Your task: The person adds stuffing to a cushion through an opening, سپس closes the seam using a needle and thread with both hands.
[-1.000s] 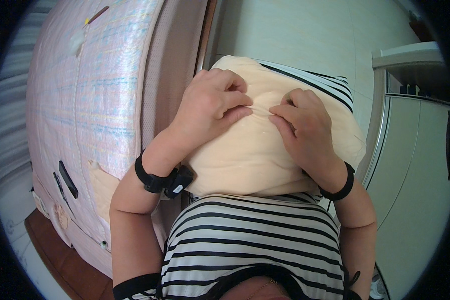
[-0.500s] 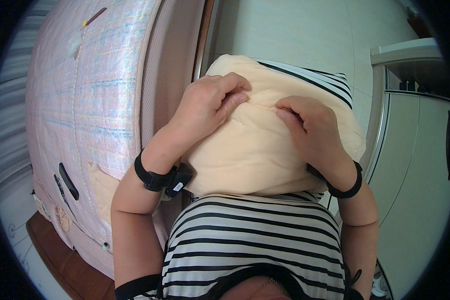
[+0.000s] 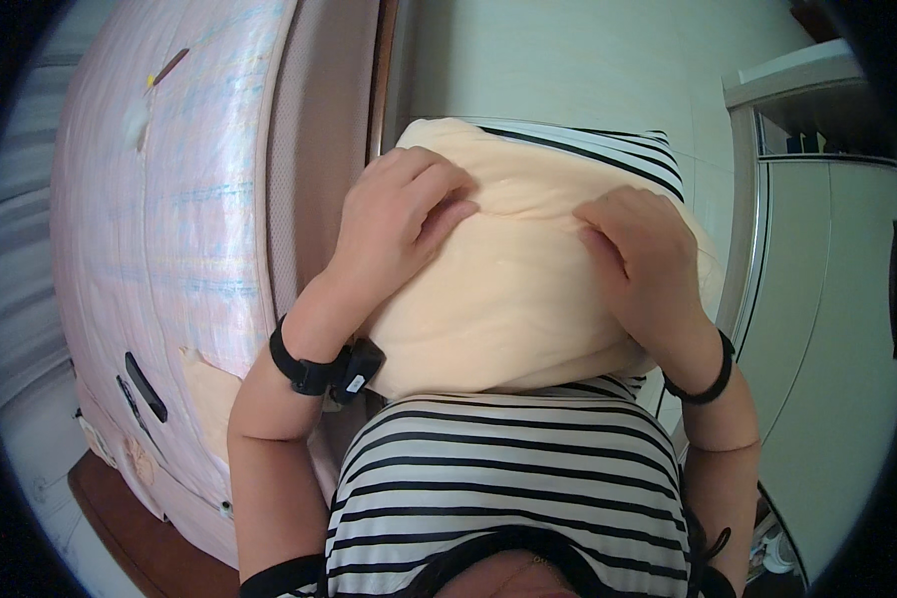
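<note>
The cream fabric (image 3: 508, 299) is draped over the striped garment (image 3: 518, 448) at the lap, its far crease (image 3: 528, 215) seemingly clamped in the grip of the left hand (image 3: 397, 207) and right hand (image 3: 653, 244), and could be skewed or lost if tugged unevenly.

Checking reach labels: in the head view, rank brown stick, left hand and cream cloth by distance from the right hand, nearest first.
1. Cream cloth: directly under the right hand, across the lap.
2. Left hand: to its left, over the same cloth.
3. Brown stick: far left, on the pink sheet.
</note>
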`<state>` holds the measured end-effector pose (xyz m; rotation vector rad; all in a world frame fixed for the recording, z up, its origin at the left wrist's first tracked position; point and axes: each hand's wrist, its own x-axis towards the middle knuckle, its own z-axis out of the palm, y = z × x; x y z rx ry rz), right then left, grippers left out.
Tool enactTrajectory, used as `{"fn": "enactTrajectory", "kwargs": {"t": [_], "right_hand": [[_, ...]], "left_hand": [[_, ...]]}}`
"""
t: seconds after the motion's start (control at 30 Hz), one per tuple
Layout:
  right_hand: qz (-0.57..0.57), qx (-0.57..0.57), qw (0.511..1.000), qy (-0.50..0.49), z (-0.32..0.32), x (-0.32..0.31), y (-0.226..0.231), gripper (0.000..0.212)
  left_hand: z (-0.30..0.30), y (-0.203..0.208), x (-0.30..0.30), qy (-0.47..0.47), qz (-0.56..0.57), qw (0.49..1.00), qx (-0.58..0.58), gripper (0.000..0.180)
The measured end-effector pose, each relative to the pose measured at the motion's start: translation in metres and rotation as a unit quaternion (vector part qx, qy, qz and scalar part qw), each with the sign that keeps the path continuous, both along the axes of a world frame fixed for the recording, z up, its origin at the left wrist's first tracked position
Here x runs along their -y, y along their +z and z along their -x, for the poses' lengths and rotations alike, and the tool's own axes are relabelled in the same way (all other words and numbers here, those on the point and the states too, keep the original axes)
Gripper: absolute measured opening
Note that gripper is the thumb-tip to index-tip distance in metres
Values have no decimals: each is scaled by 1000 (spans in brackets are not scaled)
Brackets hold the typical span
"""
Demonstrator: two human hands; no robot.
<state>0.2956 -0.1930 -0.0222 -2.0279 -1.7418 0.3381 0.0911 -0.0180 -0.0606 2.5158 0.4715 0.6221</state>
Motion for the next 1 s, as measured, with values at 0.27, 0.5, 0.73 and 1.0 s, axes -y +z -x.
{"fn": "enactTrajectory", "kwargs": {"t": [0.27, 0.5, 0.73, 1.0], "right_hand": [[-22, 4, 998, 54, 6, 50, -8, 42], [-72, 10, 997, -2, -4, 51, -25, 44], [-26, 64, 995, 73, -11, 57, -28, 70], [7, 63, 995, 72, -18, 74, -27, 90]], "left_hand": [[-8, 9, 24, -30, -13, 999, -17, 21], [-20, 17, 20, -50, -14, 997, -62, 17], [-25, 3, 15, -46, -87, 994, -56, 20], [-50, 9, 14, -84, -83, 993, -8, 57]]}}
